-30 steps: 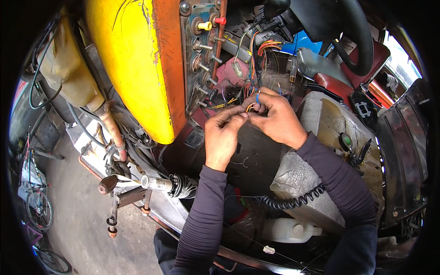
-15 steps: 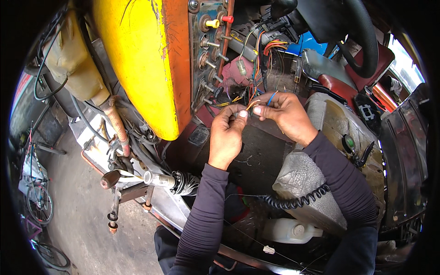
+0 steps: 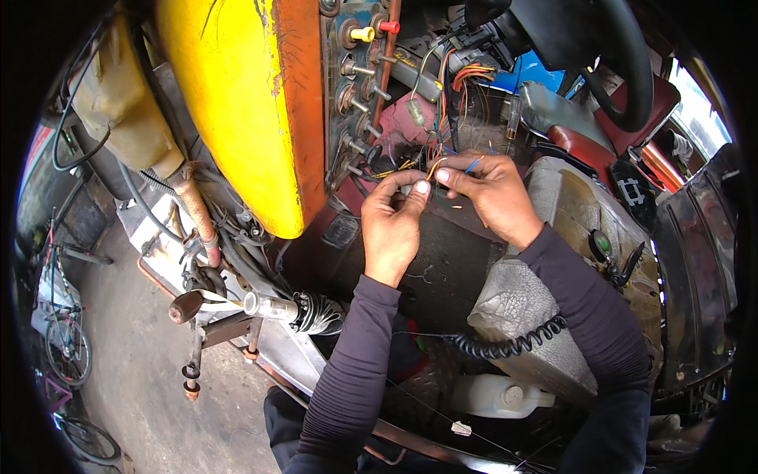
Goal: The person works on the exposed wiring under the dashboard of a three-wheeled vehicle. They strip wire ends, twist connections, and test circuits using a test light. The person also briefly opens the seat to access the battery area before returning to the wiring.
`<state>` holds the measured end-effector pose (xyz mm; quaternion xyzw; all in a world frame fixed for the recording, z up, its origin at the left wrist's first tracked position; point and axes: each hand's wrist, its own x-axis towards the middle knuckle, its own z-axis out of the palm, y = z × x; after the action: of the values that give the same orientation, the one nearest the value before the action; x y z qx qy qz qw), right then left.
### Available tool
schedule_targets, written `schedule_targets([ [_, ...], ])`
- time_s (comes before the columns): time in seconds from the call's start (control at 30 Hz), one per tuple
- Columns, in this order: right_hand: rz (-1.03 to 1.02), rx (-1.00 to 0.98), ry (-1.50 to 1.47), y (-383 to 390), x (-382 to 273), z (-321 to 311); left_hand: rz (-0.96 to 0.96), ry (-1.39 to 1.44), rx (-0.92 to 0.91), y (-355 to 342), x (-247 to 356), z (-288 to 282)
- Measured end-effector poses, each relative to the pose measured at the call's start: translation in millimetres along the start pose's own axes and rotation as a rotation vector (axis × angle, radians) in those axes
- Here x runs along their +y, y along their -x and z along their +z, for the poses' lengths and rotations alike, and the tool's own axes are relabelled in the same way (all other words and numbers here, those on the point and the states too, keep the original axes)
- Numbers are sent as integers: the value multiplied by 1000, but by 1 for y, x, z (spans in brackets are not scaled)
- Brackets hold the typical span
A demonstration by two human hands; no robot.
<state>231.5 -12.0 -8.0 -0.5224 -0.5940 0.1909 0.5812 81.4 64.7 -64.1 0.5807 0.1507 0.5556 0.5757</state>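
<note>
My left hand (image 3: 394, 225) pinches thin orange and yellow wires (image 3: 434, 172) between thumb and fingers. Just to its right, my right hand (image 3: 493, 197) grips the same wires, with a short blue wire (image 3: 474, 164) sticking up by its fingers. Above both hands hangs a tangle of coloured wires (image 3: 438, 118). A rusty panel (image 3: 362, 107) of threaded studs and levers, one with a yellow knob (image 3: 362, 35) and one with a red knob (image 3: 388, 27), runs along the yellow-and-orange body (image 3: 229, 118).
A steering wheel (image 3: 636, 87) is at upper right, above red seats (image 3: 576, 144) and a padded cover (image 3: 521, 300) with a coiled cable (image 3: 505, 344). A white jug (image 3: 501, 395) lies below. At left are hoses, metal linkages (image 3: 221, 332) and bicycles (image 3: 67, 347).
Both hands have shifted slightly rightward in view, their fingertips still together on the wires. The right thumb moved up along the wires, and the finger grip changed a little.
</note>
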Motion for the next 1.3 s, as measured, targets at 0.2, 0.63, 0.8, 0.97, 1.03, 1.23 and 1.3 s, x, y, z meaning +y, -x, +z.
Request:
schedule_targets([
  [0.2,85,27,-73,-2,3,8,-39,-142,38,-3,1,4],
  [0.63,75,-43,264,3,-17,0,226,-396,145,6,-13,1],
  [0.8,-40,-17,170,6,-11,-1,90,-330,45,7,-4,1],
  [0.97,19,-134,382,8,-24,1,22,-192,-41,7,0,-8],
  [1.03,-21,-145,390,9,-25,2,51,-139,-63,7,-4,-9],
  [1.23,-47,-160,458,8,-25,1,187,-144,-60,7,-1,-8],
  [1.3,-6,-176,441,8,-27,2,216,-176,-43,7,-1,-10],
])
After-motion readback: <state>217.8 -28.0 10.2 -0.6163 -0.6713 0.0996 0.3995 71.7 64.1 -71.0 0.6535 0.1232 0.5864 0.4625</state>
